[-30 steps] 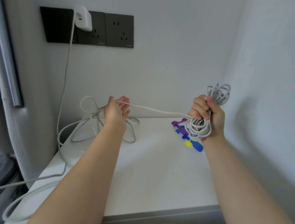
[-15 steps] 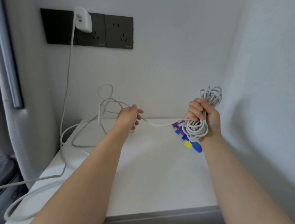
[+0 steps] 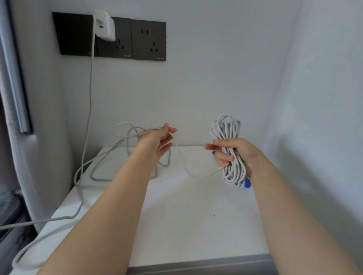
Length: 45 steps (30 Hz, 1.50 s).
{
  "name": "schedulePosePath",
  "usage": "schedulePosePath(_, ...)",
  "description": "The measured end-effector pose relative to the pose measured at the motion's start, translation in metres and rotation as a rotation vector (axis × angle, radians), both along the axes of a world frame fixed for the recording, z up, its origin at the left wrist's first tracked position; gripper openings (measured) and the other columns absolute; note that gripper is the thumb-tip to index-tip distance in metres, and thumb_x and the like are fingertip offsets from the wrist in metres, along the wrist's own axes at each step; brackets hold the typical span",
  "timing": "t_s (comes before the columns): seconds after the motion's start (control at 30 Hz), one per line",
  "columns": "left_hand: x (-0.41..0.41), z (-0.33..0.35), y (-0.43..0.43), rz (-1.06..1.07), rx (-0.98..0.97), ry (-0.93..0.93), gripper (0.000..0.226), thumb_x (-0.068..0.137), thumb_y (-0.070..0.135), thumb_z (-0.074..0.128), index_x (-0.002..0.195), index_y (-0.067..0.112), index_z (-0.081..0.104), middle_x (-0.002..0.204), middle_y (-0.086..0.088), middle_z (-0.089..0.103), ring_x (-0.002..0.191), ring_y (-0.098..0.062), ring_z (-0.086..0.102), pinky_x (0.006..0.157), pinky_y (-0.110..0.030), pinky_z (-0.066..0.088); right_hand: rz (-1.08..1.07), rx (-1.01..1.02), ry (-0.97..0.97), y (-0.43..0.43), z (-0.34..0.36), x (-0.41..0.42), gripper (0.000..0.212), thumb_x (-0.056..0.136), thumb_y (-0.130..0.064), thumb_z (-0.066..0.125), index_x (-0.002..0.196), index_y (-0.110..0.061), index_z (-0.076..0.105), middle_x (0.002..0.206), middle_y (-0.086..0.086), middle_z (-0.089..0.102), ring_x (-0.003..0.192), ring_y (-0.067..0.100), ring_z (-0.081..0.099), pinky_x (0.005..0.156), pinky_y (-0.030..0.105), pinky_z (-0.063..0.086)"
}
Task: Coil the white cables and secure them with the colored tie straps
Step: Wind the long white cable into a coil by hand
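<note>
Wall charger (image 3: 104, 26) is plugged into the dark socket panel (image 3: 148, 40). Its white cable (image 3: 90, 91) drops to the white table (image 3: 183, 220), lies in loose loops at the rear left and trails off the front left edge.

Left hand (image 3: 157, 142): fingers nearly straight, cable draped across them by the thumb; no firm pinch can be confirmed. It has travelled right, toward the other hand, in the last second. The span between the hands, previously taut, now hangs as a slack bight (image 3: 193, 175).

Right hand (image 3: 236, 154): fingers curled round the waist of the coil (image 3: 227, 129), forefinger now extended toward the left.

Colored tie straps (image 3: 246, 183) lie on the table behind the coil, mostly hidden.

Assessment: one more turn is being fed on. Much cable remains uncoiled; strapping has not begun.
</note>
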<state>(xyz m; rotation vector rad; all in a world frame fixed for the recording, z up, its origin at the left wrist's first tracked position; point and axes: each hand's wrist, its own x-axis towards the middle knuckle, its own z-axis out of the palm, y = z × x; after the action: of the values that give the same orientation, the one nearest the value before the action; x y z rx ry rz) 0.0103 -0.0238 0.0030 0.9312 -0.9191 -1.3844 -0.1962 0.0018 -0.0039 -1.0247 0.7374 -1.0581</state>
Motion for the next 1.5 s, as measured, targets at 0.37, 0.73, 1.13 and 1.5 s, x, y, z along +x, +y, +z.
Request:
schedulePosePath(0.37, -0.006, -0.006, -0.003, -0.163, -0.072, -0.060, 0.012, 0.096, 0.018, 0.049, 0.090, 0.018, 0.060, 0.107, 0.009, 0.064, 0.118, -0.010, 0.047, 0.099, -0.032, 0.033, 0.334, -0.045, 0.028, -0.001, -0.013, 0.021, 0.032, 0.060, -0.013, 0.081, 0.076, -0.012, 0.053, 0.123, 0.024, 0.060, 0.033, 0.004, 0.038, 0.040, 0.019, 0.039)
schedulePosePath(0.73, -0.007, -0.010, -0.006, -0.199, -0.087, -0.090, 0.028, 0.092, 0.017, 0.054, 0.117, 0.005, 0.059, 0.114, 0.001, 0.064, 0.124, -0.017, 0.049, 0.108, -0.042, 0.034, 0.300, -0.004, 0.041, 0.003, -0.014, 0.034, 0.011, 0.077, -0.008, 0.057, 0.079, -0.009, 0.047, 0.100, 0.015, 0.070, 0.033, 0.004, 0.036, 0.040, 0.019, 0.036)
schedulePosePath(1.13, -0.009, -0.002, 0.003, -0.033, -0.106, -0.069, 0.022, 0.094, 0.023, 0.053, 0.093, 0.006, 0.067, 0.095, 0.001, 0.068, 0.093, -0.014, 0.059, 0.084, -0.030, 0.047, 0.114, 0.081, 0.102, 0.001, -0.012, 0.034, 0.007, 0.076, -0.010, 0.055, 0.079, -0.004, 0.054, 0.052, 0.001, 0.054, 0.036, 0.006, 0.039, 0.043, 0.020, 0.041)
schedulePosePath(1.5, 0.001, 0.002, 0.000, 0.158, -0.016, 0.063, 0.043, 0.100, 0.036, 0.038, 0.084, 0.010, 0.068, 0.091, 0.001, 0.069, 0.087, -0.013, 0.063, 0.070, -0.025, 0.048, 0.129, 0.124, 0.064, -0.002, -0.016, 0.029, 0.025, 0.081, -0.006, 0.054, 0.056, -0.010, 0.055, 0.052, 0.001, 0.049, 0.049, 0.013, 0.052, 0.062, 0.028, 0.052)
